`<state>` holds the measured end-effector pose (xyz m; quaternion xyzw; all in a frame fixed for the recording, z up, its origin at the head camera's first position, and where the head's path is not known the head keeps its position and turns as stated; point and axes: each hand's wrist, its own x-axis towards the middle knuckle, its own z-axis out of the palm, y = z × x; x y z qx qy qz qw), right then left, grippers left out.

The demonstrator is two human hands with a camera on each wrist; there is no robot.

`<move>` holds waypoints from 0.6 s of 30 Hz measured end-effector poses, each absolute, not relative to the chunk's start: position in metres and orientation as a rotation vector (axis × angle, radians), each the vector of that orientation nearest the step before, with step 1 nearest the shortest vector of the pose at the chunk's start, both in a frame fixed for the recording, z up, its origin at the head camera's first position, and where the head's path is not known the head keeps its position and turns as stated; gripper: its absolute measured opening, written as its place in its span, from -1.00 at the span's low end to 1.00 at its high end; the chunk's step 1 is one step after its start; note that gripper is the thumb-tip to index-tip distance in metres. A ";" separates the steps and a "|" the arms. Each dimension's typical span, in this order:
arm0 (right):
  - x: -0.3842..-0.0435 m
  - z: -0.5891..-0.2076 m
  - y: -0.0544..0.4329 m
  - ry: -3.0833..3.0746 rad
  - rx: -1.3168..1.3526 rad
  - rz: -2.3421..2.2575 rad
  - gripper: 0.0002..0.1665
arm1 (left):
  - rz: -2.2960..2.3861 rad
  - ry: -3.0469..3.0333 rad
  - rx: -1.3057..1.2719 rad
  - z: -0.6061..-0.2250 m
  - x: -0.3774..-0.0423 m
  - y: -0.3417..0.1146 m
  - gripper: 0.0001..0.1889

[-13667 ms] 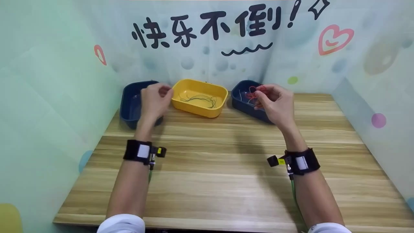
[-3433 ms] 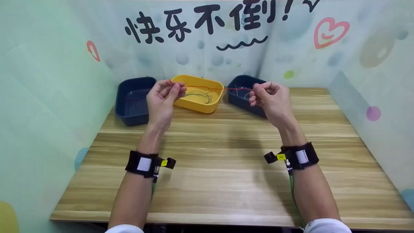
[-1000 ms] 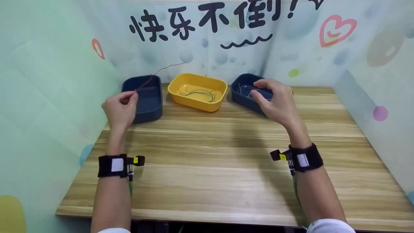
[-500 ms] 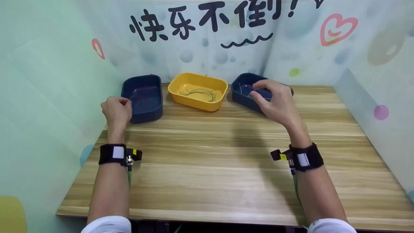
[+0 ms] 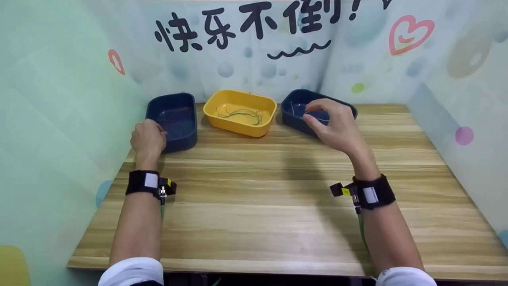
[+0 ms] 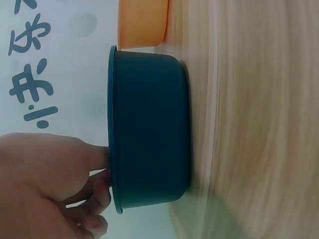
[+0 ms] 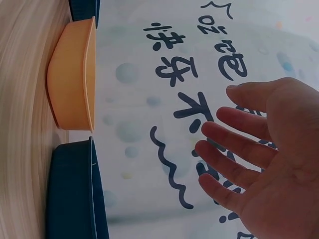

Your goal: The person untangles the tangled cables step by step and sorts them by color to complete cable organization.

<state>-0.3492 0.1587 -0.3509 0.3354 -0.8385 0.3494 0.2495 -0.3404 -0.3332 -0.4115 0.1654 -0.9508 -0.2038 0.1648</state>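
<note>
My left hand (image 5: 148, 136) is at the near left corner of the left dark blue bin (image 5: 182, 143). In the left wrist view, the thumb and forefinger of the left hand (image 6: 50, 174) reach over the rim of the blue bin (image 6: 149, 129); the wall hides their tips, so whether they pinch anything is not visible. A dark red thread (image 5: 174, 121) lies faintly inside that bin. My right hand (image 5: 337, 125) hovers before the right dark blue bin (image 5: 293, 122), thumb and forefinger apart. The right wrist view shows the right hand (image 7: 279, 164) with fingers spread, holding nothing.
A yellow bin (image 5: 238, 128) holding several greenish threads (image 5: 246, 114) stands between the blue bins. Pale threads (image 5: 293, 108) lie in the right one. The wooden table (image 5: 254, 206) is bounded by a printed backdrop (image 5: 230, 71) and side walls.
Earlier the right hand held a red thread bundle, then both hands stretched one red thread. My left hand carried it leftward and lowered it into the left bin. The right hand stays nearly still.
</note>
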 end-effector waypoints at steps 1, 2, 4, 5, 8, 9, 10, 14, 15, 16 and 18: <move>-0.349 -0.351 0.159 -2.290 0.913 0.952 -0.74 | -0.584 -2.705 0.454 -0.412 -0.340 -0.331 -0.79; -0.348 -0.351 0.159 -2.297 0.911 0.955 -0.73 | -0.583 -2.694 0.430 -0.413 -0.340 -0.329 -0.78; -0.348 -0.351 0.158 -2.305 0.907 0.960 -0.71 | -0.566 -2.661 0.371 -0.414 -0.342 -0.322 -0.74; -0.347 -0.351 0.157 -2.306 0.906 0.962 -0.71 | -0.562 -2.633 0.334 -0.413 -0.343 -0.317 -0.73; -0.346 -0.352 0.154 -2.293 0.918 0.955 -0.69 | -0.548 -2.539 0.197 -0.410 -0.348 -0.300 -0.69; -0.346 -0.352 0.153 -2.287 0.926 0.945 -0.69 | -0.551 -2.508 0.146 -0.408 -0.349 -0.293 -0.68; -0.346 -0.353 0.152 -2.282 0.936 0.933 -0.68 | -0.553 -2.482 0.093 -0.406 -0.349 -0.285 -0.67; -0.347 -0.359 0.149 -2.283 0.977 0.875 -0.65 | -0.599 -2.448 -0.150 -0.395 -0.347 -0.251 -0.59; -0.348 -0.361 0.149 -2.287 0.989 0.859 -0.63 | -0.606 -2.456 -0.214 -0.392 -0.345 -0.242 -0.57; -0.349 -0.364 0.149 -2.292 1.002 0.844 -0.62 | -0.606 -2.467 -0.280 -0.390 -0.344 -0.234 -0.55; -0.351 -0.369 0.151 -2.302 1.024 0.813 -0.58 | -0.595 -2.491 -0.415 -0.386 -0.340 -0.218 -0.51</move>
